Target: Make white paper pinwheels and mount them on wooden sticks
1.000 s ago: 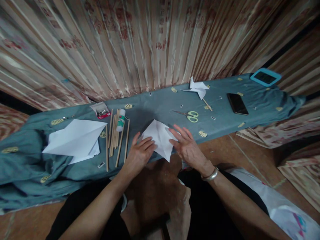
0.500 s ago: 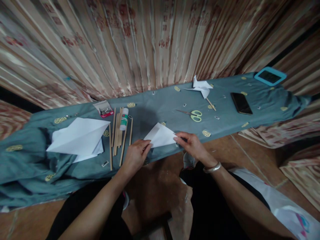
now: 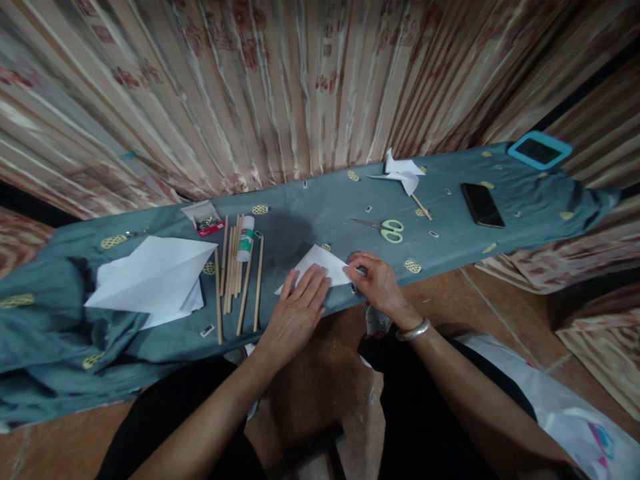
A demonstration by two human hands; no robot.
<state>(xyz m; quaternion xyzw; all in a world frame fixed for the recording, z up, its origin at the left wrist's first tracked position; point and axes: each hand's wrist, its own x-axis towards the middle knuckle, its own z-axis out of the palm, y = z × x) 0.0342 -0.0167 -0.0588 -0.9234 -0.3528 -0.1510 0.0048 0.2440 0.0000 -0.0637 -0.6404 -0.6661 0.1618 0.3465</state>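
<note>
A white sheet of paper (image 3: 316,259), folded into a triangle, lies near the front edge of the cloth-covered table. My left hand (image 3: 299,309) rests flat on its lower left part, fingers stretched out and covering some of the fold. At the right corner, my right hand (image 3: 374,281) pinches the paper between thumb and fingers. Left of my hands are several wooden sticks (image 3: 232,267) with a glue stick (image 3: 245,239) lying over them. Scissors with green handles (image 3: 391,231) lie beyond my right hand, and behind them is a paper pinwheel (image 3: 403,175) on a stick.
A stack of white paper (image 3: 150,277) lies at the left, with a small open red box of metal pieces (image 3: 206,220) behind it. A black phone (image 3: 483,205) and a blue-framed tablet (image 3: 540,150) are at the right. Curtains (image 3: 280,93) hang along the table's back edge.
My left hand has gone from pinching the paper's left corner to lying flat across it. My right hand stays at the right corner, its fingers shifted slightly.
</note>
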